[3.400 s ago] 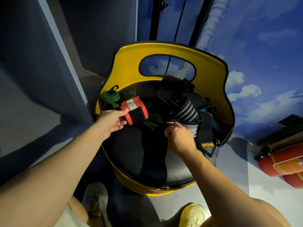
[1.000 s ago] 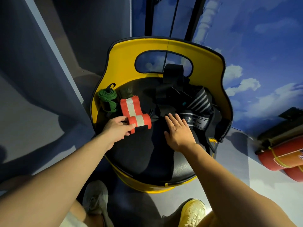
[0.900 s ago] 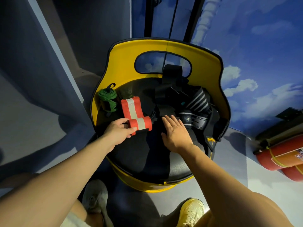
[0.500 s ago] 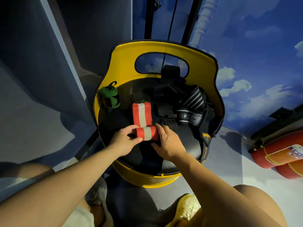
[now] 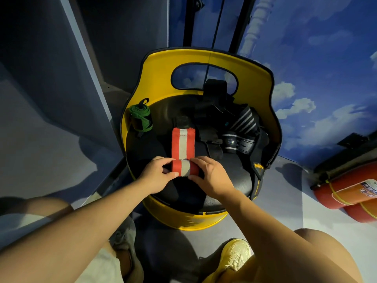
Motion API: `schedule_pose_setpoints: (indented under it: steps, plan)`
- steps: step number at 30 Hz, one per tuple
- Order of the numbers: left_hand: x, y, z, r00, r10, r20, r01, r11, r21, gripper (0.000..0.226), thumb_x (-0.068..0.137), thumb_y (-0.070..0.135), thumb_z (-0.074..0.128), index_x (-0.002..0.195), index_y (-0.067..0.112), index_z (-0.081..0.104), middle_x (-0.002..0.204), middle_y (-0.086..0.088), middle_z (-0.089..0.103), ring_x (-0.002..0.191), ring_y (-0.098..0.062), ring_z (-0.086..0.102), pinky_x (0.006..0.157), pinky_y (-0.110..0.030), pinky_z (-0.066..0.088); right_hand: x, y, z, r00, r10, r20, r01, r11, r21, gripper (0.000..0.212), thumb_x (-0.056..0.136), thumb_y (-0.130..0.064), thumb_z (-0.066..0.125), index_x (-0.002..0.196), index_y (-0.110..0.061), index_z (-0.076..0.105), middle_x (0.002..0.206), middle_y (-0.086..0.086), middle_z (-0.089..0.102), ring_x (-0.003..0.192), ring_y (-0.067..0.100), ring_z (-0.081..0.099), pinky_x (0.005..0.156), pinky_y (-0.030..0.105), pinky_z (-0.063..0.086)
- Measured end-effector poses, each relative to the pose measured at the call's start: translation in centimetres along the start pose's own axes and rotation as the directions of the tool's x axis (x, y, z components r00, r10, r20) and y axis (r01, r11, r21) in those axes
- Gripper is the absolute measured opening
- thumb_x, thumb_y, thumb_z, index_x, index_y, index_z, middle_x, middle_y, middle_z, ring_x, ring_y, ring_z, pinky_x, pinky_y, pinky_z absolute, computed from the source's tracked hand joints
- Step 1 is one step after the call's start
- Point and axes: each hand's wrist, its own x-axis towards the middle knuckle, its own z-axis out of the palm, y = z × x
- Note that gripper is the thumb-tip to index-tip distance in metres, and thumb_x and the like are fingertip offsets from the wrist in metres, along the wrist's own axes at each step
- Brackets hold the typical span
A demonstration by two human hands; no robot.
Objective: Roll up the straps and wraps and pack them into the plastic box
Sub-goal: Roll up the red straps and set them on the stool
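Orange with a pale centre stripe, the wrist wrap (image 5: 183, 149) lies half rolled on the black seat cushion (image 5: 234, 176) of a yellow chair (image 5: 159, 82). From my remote view, left hand (image 5: 158, 175) and right hand (image 5: 212, 177) pinch the roll's two ends, fingers (image 5: 199, 160) curled round it. A rolled green strap (image 5: 140, 119) rests at the seat's left edge; black striped wraps (image 5: 243, 123) pile up right. Yellow lettering on a hanging black strap (image 5: 257, 180) is too small to read.
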Motion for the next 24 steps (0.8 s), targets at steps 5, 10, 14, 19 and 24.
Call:
schedule_pose_setpoints:
  steps: [5,10,14,19,24]
  plan:
    - [1.5,0.3,0.4,0.995,-0.102,0.009,0.103,0.99,-0.098,0.024,0.095,0.025,0.068,0.119,0.026,0.071,0.11,0.005,0.069,0.1,-0.014,0.066,0.099,-0.04,0.053,0.8,-0.1,0.2,0.984,0.175,0.018,-0.175,0.969,0.176,0.057,0.091,-0.042,0.068,0.136,-0.015,0.045,0.115,0.002,0.069,0.099,0.022,0.064,0.078,0.027,0.044]
    - [3.5,1.3,0.6,0.959,-0.245,-0.145,0.219,0.96,-0.172,0.017,0.094,0.036,0.067,0.11,0.031,0.063,0.093,0.007,0.068,0.083,-0.015,0.068,0.079,-0.038,0.059,2.4,-0.9,1.2,0.931,0.366,-0.004,-0.352,0.897,0.267,0.043,0.099,-0.048,0.056,0.125,-0.014,0.052,0.105,0.003,0.07,0.093,0.024,0.065,0.068,0.03,0.04]
    - [4.3,2.2,1.1,0.92,-0.292,-0.261,0.249,0.95,-0.187,0.021,0.094,0.039,0.067,0.11,0.028,0.062,0.097,0.004,0.068,0.081,-0.013,0.065,0.063,-0.027,0.049,3.7,-1.9,2.2,0.88,0.465,-0.1,-0.422,0.861,0.284,0.041,0.102,-0.048,0.05,0.128,-0.017,0.059,0.111,0.005,0.062,0.101,0.025,0.059,0.074,0.029,0.037]
    - [4.4,2.6,1.7,0.893,-0.283,-0.35,0.194,0.944,-0.269,0.033,0.094,0.042,0.068,0.117,0.019,0.073,0.107,0.001,0.073,0.092,-0.016,0.065,0.076,-0.028,0.05,4.3,-2.4,1.6,0.802,0.592,-0.075,-0.534,0.769,0.351,0.037,0.102,-0.05,0.046,0.109,-0.014,0.057,0.093,0.011,0.071,0.089,0.034,0.065,0.074,0.041,0.05]
    - [3.0,2.3,2.5,0.934,-0.286,-0.215,0.209,0.924,-0.322,0.034,0.097,0.022,0.062,0.131,0.025,0.065,0.119,0.006,0.069,0.102,-0.014,0.063,0.08,-0.025,0.046,3.2,-3.4,0.4,0.789,0.593,0.163,-0.595,0.67,0.443,0.027,0.096,-0.024,0.052,0.121,-0.015,0.05,0.104,0.007,0.067,0.093,0.026,0.062,0.076,0.031,0.045]
